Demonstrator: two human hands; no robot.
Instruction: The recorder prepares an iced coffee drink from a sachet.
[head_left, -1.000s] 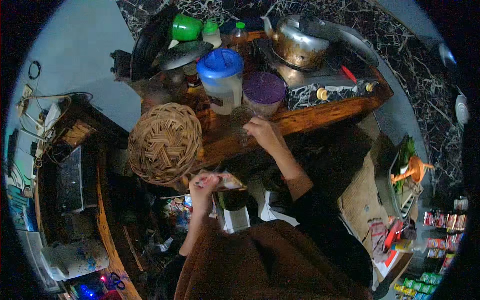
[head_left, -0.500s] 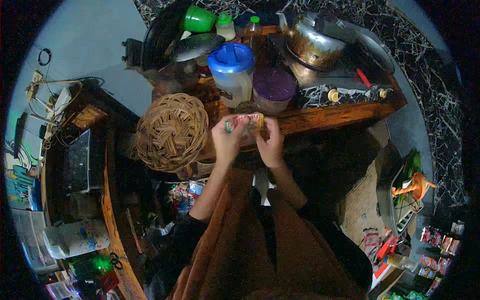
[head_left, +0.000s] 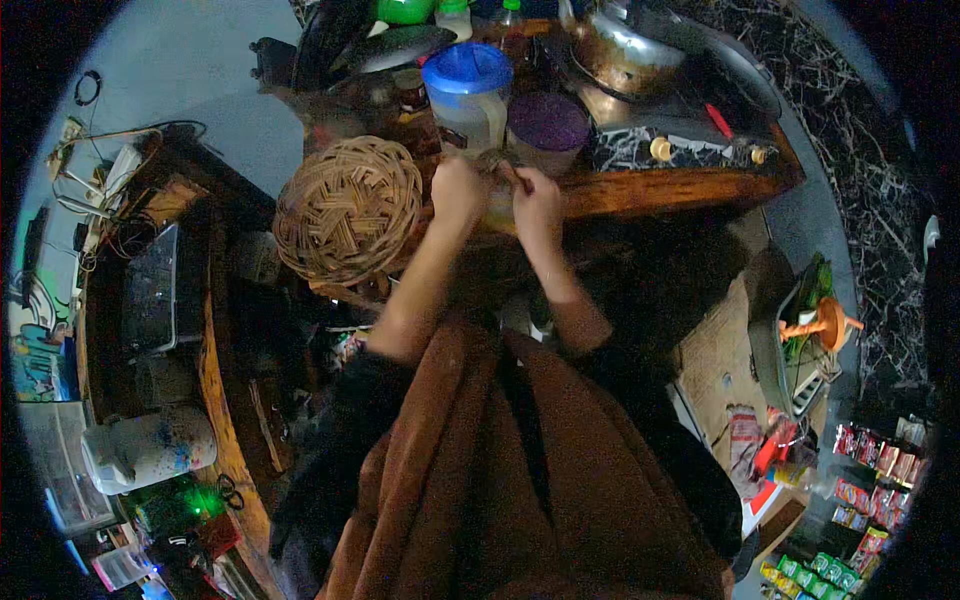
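Observation:
Both my hands are at the near edge of the wooden table, side by side. My left hand (head_left: 458,192) is closed in a fist, its fingers turned away so that what they hold is hidden. My right hand (head_left: 540,205) is closed with fingertips pinched at its upper left, on something too small and blurred to name. Between and just beyond the hands lies a small brownish round thing (head_left: 490,160). Right behind them stand a clear pitcher with a blue lid (head_left: 467,80) and a tub with a purple lid (head_left: 548,125). Left of my left hand is a woven rattan basket (head_left: 350,210).
A stained metal kettle (head_left: 625,60) sits on the stove (head_left: 660,150) at the back right. A dark wok (head_left: 400,50) leans at the back left. To the right, a grey basin (head_left: 770,300) holds greens and an orange-brown wooden thing. Hanging sachets (head_left: 880,460) are at lower right.
My hands have moved forward over the table edge. The small printed packet between them half a second ago is out of sight now. My view has tilted down, so the table things sit higher.

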